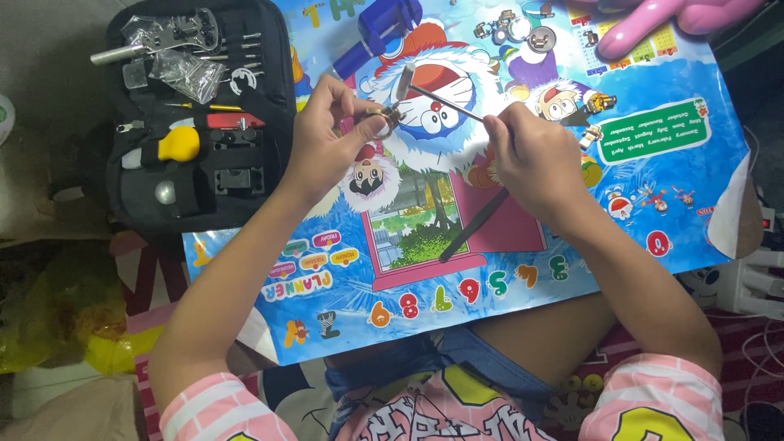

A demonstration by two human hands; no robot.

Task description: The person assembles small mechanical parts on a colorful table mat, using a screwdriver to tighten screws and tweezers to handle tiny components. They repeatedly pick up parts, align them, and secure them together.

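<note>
My left hand (327, 126) pinches a small round metal watch case (380, 120) above a colourful cartoon mat (653, 163). In my right hand (531, 155) is a thin dark tool (445, 102), and its tip reaches left to the watch case. A grey metal piece (404, 82) sticks up just above the case. The two hands are close together over the middle of the mat. A dark tweezer-like tool (474, 226) lies on the mat below my right hand.
An open black tool case (196, 114) with screwdrivers, plastic bags and a yellow-handled tool lies at the upper left. A blue block-shaped holder (380, 28), small watch parts (523, 33) and a pink object (653, 20) sit along the mat's far edge. My knees are under the mat.
</note>
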